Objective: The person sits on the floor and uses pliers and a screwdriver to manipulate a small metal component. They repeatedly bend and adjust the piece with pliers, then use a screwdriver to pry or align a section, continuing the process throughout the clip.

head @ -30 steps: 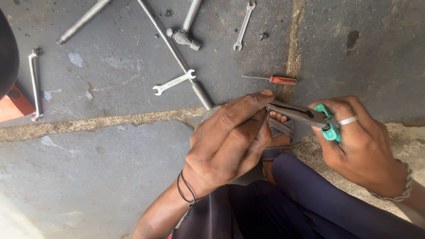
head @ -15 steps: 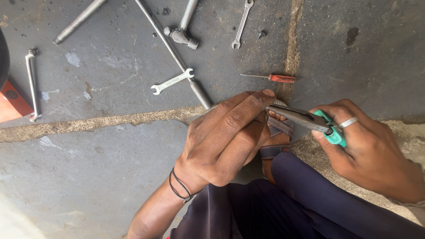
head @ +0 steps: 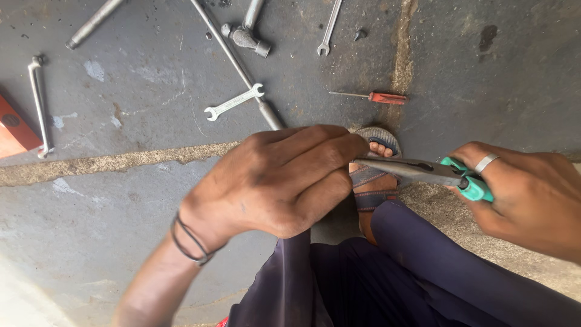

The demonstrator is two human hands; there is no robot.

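A grey concrete floor (head: 133,218) is being crossed by a sandy seam (head: 121,162) running left to right and by a second seam (head: 404,54) running up toward the top edge. The lower left of the floor is lying open, while the upper half is being crowded by scattered tools: a small open-ended spanner (head: 235,102), a long steel rod (head: 237,63), a red-handled screwdriver (head: 370,96), a second spanner (head: 330,27) and a bent bar (head: 39,106) near the left edge beside an orange object (head: 15,127).

The pliers (head: 417,172) are being held level over a sandalled foot (head: 374,172), at mid-right of the view. Dark steel jaws and teal handle sleeves are being shown; the jaw tips are being hidden behind the left hand (head: 278,181), so whatever is being gripped cannot be told. The handles are being squeezed closed in the right hand (head: 520,194), on which a silver ring is being worn. The left hand is being curled tightly around something unseen at the plier tips; its hold cannot be told further. Dark trousers (head: 423,278) are filling the bottom edge.
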